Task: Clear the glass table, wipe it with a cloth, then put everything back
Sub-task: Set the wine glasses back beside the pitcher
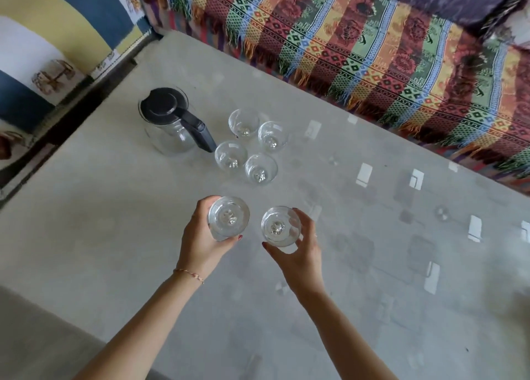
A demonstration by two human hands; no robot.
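On the glass table (372, 265) stands a clear glass jug (172, 124) with a black lid and handle, at the far left. Beside it, to the right, several small clear glasses (252, 147) stand in a tight cluster. My left hand (200, 242) is shut around one clear glass (228, 217), held just above the table in front of the cluster. My right hand (298, 250) grips a second clear glass (280, 226) next to it. The two held glasses are a little apart. No cloth is in view.
A sofa with a colourful fringed woven throw (358, 41) runs along the table's far side. A blue, yellow and white patterned cushion or seat (51, 35) lies beyond the left end. Grey floor (34, 336) shows at the near left corner.
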